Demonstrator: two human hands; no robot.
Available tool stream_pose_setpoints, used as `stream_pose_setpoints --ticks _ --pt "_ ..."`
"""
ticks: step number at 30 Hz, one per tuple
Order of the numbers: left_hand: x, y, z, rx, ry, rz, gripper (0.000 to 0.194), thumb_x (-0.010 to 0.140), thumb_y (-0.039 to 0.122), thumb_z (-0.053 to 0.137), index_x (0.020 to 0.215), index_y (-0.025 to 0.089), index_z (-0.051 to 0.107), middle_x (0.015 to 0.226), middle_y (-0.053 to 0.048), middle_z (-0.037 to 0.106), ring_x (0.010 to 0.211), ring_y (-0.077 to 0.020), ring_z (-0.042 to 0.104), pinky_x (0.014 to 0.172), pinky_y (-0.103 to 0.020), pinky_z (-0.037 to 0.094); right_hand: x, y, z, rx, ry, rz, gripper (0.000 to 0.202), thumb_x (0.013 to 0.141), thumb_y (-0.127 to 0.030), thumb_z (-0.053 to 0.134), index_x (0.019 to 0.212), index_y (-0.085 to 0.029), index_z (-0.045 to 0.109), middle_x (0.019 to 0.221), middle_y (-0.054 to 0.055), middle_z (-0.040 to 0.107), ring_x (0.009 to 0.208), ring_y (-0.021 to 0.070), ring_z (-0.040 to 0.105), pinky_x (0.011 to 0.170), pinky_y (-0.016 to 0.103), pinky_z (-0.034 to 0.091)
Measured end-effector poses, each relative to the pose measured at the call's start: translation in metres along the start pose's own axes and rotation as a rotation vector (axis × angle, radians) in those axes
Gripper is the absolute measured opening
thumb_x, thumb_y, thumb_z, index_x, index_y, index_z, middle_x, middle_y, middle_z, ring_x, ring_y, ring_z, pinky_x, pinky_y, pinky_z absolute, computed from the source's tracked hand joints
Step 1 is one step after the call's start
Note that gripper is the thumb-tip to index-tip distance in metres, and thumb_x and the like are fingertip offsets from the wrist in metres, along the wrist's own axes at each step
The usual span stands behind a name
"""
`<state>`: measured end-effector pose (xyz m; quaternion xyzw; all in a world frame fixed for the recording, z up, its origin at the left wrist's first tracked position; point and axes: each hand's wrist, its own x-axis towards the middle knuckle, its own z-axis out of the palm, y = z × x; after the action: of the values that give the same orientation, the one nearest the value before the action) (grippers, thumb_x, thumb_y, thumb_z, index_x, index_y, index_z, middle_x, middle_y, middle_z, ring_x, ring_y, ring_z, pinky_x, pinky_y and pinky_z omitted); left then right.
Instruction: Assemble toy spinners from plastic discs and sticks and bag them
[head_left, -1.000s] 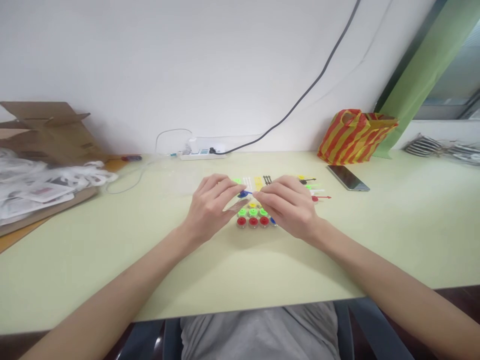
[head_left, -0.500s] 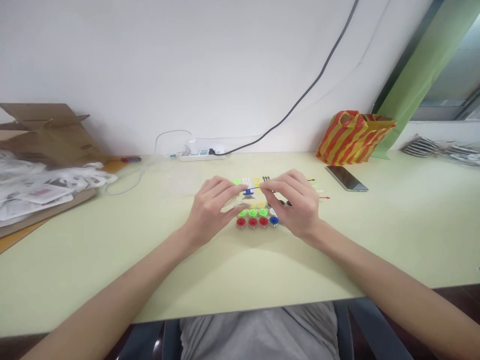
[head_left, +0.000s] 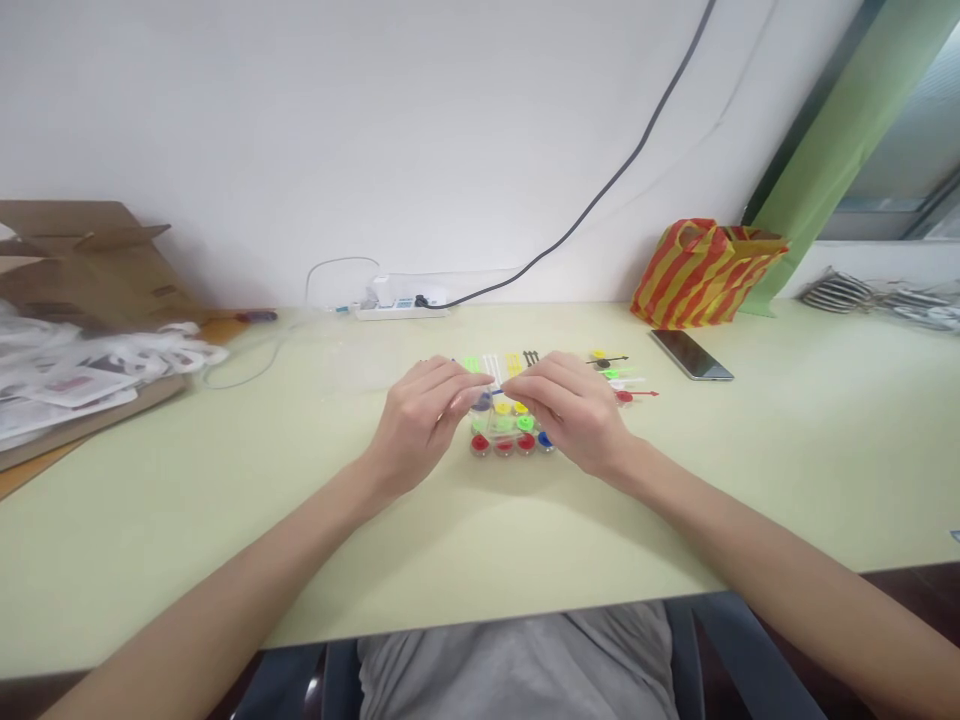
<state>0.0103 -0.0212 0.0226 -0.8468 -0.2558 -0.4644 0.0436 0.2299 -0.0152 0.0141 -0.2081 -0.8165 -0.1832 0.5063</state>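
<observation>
My left hand (head_left: 427,410) and my right hand (head_left: 577,408) meet over the middle of the table, fingertips pinched close together. Between them is a small blue arrow spinner (head_left: 482,400) with a clear suction-cup-like base; my left fingers grip its base side and my right fingers pinch the arrow end. Just below stand rows of small clear-based discs with coloured tops: red discs (head_left: 480,443), green discs (head_left: 525,423), yellow discs (head_left: 520,408) and a blue disc (head_left: 545,440). Behind the fingers lie loose white arrows (head_left: 491,366), yellow arrows (head_left: 514,362) and black arrows (head_left: 531,358).
Right of my hand lie spinners with arrows attached, including a red one (head_left: 624,397). Farther right are a phone (head_left: 690,356) and a striped bag (head_left: 705,275). A power strip (head_left: 401,312) sits by the wall. White bags (head_left: 82,365) and a cardboard box (head_left: 112,265) fill the left.
My right hand has moved left, closing the gap to my left fingertips. The blue spinner has dropped slightly and turned, and its clear base now faces more toward me.
</observation>
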Motion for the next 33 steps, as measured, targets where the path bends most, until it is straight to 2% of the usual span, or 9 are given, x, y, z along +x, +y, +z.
stream_pose_setpoints --ticks 3,8,10,17,19,22,26,31,33 --pt "0.001 0.004 -0.002 -0.061 -0.029 -0.097 0.032 0.106 0.031 0.049 0.098 0.018 0.077 0.081 -0.006 0.075 0.074 -0.0173 0.065 0.072 -0.032 0.051 0.001 0.000 -0.004 -0.028 0.021 -0.022 0.021 0.098 -0.003 0.053 0.095 -0.021 0.063 0.079 0.003 0.069 0.072 0.0161 0.057 0.066 0.031 0.043" --pt "0.008 0.012 -0.010 -0.302 -0.064 -0.420 0.037 0.102 0.042 0.058 0.081 0.018 0.076 0.070 -0.003 0.075 0.058 -0.0139 0.066 0.058 -0.025 0.052 0.005 0.001 -0.012 -0.002 0.030 0.003 0.026 0.098 0.000 0.046 0.096 -0.021 0.062 0.084 0.006 0.067 0.078 0.0184 0.058 0.068 0.032 0.047" --pt "0.012 0.013 -0.015 -0.378 -0.054 -0.492 0.038 0.100 0.044 0.060 0.079 0.017 0.076 0.068 -0.003 0.075 0.055 -0.0138 0.066 0.053 -0.025 0.052 0.007 -0.001 -0.013 0.062 0.016 0.035 0.027 0.099 -0.002 0.044 0.096 -0.021 0.063 0.086 0.007 0.066 0.080 0.0187 0.059 0.069 0.033 0.049" --pt "0.015 0.007 -0.026 -0.242 0.109 -0.481 0.026 0.095 0.038 0.069 0.082 0.018 0.079 0.071 -0.003 0.075 0.049 -0.0113 0.062 0.048 -0.024 0.053 0.012 -0.013 -0.014 0.267 0.053 0.183 0.018 0.101 -0.011 0.054 0.096 -0.021 0.069 0.085 0.006 0.070 0.078 0.0165 0.065 0.068 0.031 0.054" --pt "0.015 0.005 -0.027 -0.211 0.145 -0.491 0.023 0.093 0.036 0.071 0.079 0.019 0.079 0.065 -0.001 0.071 0.047 -0.0101 0.059 0.046 -0.024 0.051 0.012 -0.016 -0.013 0.305 0.057 0.242 0.015 0.099 -0.012 0.059 0.095 -0.021 0.070 0.083 0.004 0.072 0.074 0.0153 0.066 0.067 0.029 0.054" --pt "0.017 0.003 -0.028 -0.232 0.128 -0.550 0.021 0.089 0.034 0.073 0.075 0.019 0.076 0.052 0.003 0.060 0.041 -0.0086 0.050 0.040 -0.022 0.043 0.011 -0.021 -0.010 0.399 0.040 0.372 0.011 0.095 -0.012 0.065 0.094 -0.020 0.072 0.083 0.002 0.075 0.072 0.0143 0.070 0.068 0.027 0.056" --pt "0.023 -0.001 -0.037 -0.273 -0.014 -0.634 0.024 0.091 0.036 0.069 0.076 0.018 0.073 0.041 0.006 0.048 0.034 -0.0066 0.040 0.035 -0.019 0.031 0.009 -0.028 -0.005 0.543 -0.016 0.491 0.009 0.096 -0.017 0.066 0.094 -0.020 0.074 0.087 0.002 0.079 0.077 0.0159 0.076 0.068 0.026 0.059" --pt "0.025 -0.009 -0.044 -0.436 -0.451 -0.705 0.029 0.095 0.042 0.064 0.081 0.017 0.067 0.044 0.004 0.056 0.030 -0.0064 0.040 0.034 -0.019 0.030 0.006 -0.035 -0.001 0.568 -0.039 0.487 0.009 0.095 -0.018 0.067 0.093 -0.021 0.076 0.088 0.002 0.080 0.075 0.0153 0.076 0.068 0.025 0.060" --pt "0.022 -0.012 -0.041 -0.543 -0.550 -0.695 0.033 0.096 0.044 0.062 0.077 0.017 0.065 0.045 0.004 0.056 0.031 -0.0074 0.044 0.036 -0.019 0.034 0.004 -0.038 0.001 0.574 -0.054 0.468 0.008 0.095 -0.018 0.068 0.092 -0.021 0.075 0.085 0.002 0.080 0.069 0.0136 0.074 0.066 0.024 0.059"
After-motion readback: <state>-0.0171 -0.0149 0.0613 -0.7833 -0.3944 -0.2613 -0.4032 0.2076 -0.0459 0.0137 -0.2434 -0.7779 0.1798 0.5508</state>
